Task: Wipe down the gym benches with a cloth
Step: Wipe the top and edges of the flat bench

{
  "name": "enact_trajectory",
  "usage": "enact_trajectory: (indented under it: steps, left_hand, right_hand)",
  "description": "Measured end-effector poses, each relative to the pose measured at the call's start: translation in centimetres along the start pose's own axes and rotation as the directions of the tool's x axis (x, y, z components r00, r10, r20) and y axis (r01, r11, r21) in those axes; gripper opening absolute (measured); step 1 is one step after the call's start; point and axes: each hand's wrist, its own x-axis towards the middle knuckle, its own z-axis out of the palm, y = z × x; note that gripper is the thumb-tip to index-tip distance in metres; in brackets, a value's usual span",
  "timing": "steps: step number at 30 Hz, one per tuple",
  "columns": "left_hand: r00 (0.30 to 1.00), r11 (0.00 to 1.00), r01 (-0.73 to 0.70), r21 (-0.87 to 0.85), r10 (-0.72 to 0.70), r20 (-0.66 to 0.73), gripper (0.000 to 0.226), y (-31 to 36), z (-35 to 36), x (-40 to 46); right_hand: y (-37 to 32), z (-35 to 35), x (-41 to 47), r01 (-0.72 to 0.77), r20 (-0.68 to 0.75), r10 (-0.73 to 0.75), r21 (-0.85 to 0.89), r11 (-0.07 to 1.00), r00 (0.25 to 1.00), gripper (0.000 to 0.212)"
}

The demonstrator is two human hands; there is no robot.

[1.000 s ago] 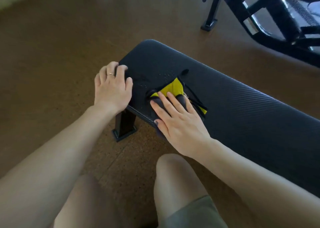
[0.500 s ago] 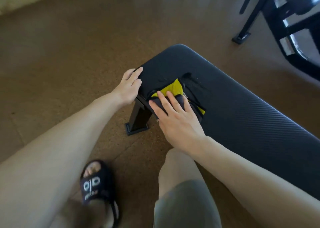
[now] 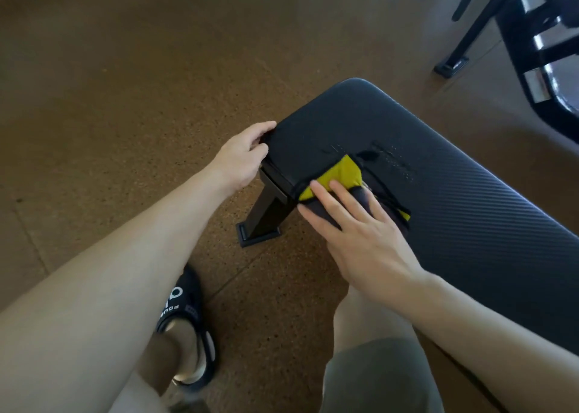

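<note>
On bench (image 3: 454, 193), right hand (image 3: 360, 234) flat on cloth (image 3: 343, 172), left hand (image 3: 241, 158) gripping its end, sandal (image 3: 185, 315) below.

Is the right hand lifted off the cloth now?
No, the right hand presses flat on the yellow and dark cloth at the bench edge.
</note>
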Motion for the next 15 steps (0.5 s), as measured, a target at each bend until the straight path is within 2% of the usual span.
enact_trajectory:
  steps: [5, 9, 12, 15]
  left_hand:
    - [0.999, 0.999, -0.010, -0.048, 0.008, -0.033, 0.045, -0.4, -0.5, 0.4]
    - [0.999, 0.983, 0.049, -0.179, -0.050, -0.002, 0.038, -0.9, -0.9, 0.7]
    - [0.995, 0.956, 0.091, -0.278, -0.098, -0.008, 0.027, -1.0, -1.4, 0.9]
    - [0.992, 0.932, 0.114, -0.343, -0.125, -0.010, 0.021, -1.3, -1.6, 1.1]
  right_hand:
    - [-2.3, -0.2, 8.0, -0.048, -0.031, 0.048, 0.012, 0.999, 0.998, 0.073]
    - [-1.1, 0.4, 2.5, -0.041, -0.049, 0.042, 0.020, 0.999, 0.998, 0.076]
    - [-0.2, 0.6, -2.3, -0.049, -0.046, 0.049, 0.006, 0.999, 0.998, 0.066]
    - [-0.4, 0.0, -0.9, -0.033, -0.040, 0.032, -0.013, 0.999, 0.999, 0.066]
